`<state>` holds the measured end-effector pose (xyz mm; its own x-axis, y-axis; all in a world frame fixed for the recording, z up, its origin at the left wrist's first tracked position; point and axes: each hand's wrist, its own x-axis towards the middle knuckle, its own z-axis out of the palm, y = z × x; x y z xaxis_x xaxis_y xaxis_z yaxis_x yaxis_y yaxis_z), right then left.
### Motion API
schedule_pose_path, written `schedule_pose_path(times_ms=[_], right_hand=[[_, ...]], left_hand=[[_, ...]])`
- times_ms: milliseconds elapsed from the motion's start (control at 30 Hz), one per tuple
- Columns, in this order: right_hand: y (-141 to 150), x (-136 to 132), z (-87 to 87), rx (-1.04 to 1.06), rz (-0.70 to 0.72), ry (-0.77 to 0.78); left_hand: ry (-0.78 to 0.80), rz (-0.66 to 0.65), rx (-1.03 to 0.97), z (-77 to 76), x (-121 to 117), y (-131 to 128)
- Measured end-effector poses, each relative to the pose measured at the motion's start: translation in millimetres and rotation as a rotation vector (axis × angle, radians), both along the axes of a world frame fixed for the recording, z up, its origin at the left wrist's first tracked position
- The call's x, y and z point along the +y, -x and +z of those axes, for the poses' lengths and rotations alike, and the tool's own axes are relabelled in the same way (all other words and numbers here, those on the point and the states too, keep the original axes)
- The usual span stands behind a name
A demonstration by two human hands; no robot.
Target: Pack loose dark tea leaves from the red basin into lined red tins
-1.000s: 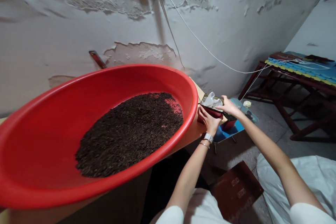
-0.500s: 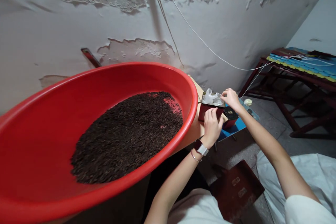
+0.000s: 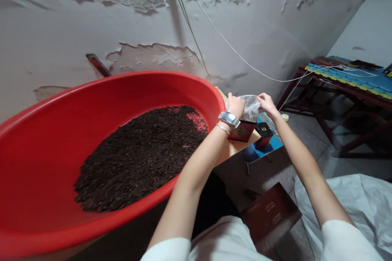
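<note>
**Both hands pinch a clear bag over a red tin**

Largest of all, a round red basin (image 3: 76,163) fills the view from 12 round to 9 o'clock, tilted toward the camera and resting on a pale bench (image 3: 231,147). Dark loose tea leaves (image 3: 137,155) lie in a wide heap on its floor, with bare red plastic all around them. Behind it stands a grey wall with peeling plaster (image 3: 147,55), and a white cable (image 3: 239,55) runs across the wall toward 3 o'clock. At 3 o'clock is a dark wooden frame topped with blue and yellow matting (image 3: 352,77). White cloth (image 3: 364,204) lies on the floor at 4 o'clock, with a dark red flat box (image 3: 271,216) beside it at 5 o'clock.

Just past the basin's rim at 1 o'clock, a small red tin (image 3: 241,130) stands upright on the corner of the bench. A clear plastic bag (image 3: 251,107) rises out of its mouth. The left hand (image 3: 235,105), with a watch on its wrist, pinches the bag's left edge; the right hand (image 3: 266,104) pinches its right edge, so the bag is held between them directly above the tin. A second small tin with a dark lid (image 3: 263,132) stands just beside the red tin, on a blue stool (image 3: 260,153).
</note>
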<state>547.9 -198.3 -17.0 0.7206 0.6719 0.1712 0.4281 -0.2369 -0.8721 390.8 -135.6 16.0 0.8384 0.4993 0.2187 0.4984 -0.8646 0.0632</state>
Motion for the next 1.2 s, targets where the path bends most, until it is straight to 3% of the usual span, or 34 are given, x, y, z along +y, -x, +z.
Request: schedule_pose_path(times_ms=[100, 200, 300, 367, 500, 667, 800, 900, 1033, 1200], right_hand=[[-6.6, -8.1, 12.8, -0.142, -0.005, 0.169], [1.3, -19.5, 29.9, -0.504, -0.005, 0.199], [23.6, -25.8, 40.3, -0.758, 0.233, 0.18], [37.9, -25.2, 41.8, -0.838, 0.365, 0.364], [49.9, -19.1, 41.8, -0.972, 0.331, 0.739], [50.0, -15.0, 50.7, -0.995, 0.351, 0.859], [52.1, -16.6, 56.5, -0.974, 0.343, 0.865], [50.4, -21.9, 51.2, -0.952, 0.35, 0.855], [38.7, -32.9, 25.6, -0.853, 0.381, 0.789], [26.1, -43.1, -17.6, -0.687, 0.469, 0.386]], left_hand=[[-0.073, -0.016, 0.082, 4.3, 23.5, 12.8], [-0.081, -0.122, 0.148, 5.0, 41.8, 23.0], [-0.077, -0.198, 0.193, -0.4, 52.4, 25.6], [-0.105, -0.213, 0.219, -5.4, 55.9, 24.2], [-0.173, -0.232, 0.245, -9.4, 55.6, 19.5], [-0.346, -0.27, 0.312, -2.0, 50.5, 18.9], [-0.378, -0.284, 0.294, -0.1, 53.9, 24.6], [-0.311, -0.291, 0.233, -4.1, 56.6, 30.7], [-0.187, -0.292, 0.199, -10.1, 56.4, 36.4], [-0.134, -0.308, 0.22, -17.4, 62.9, 30.0]])
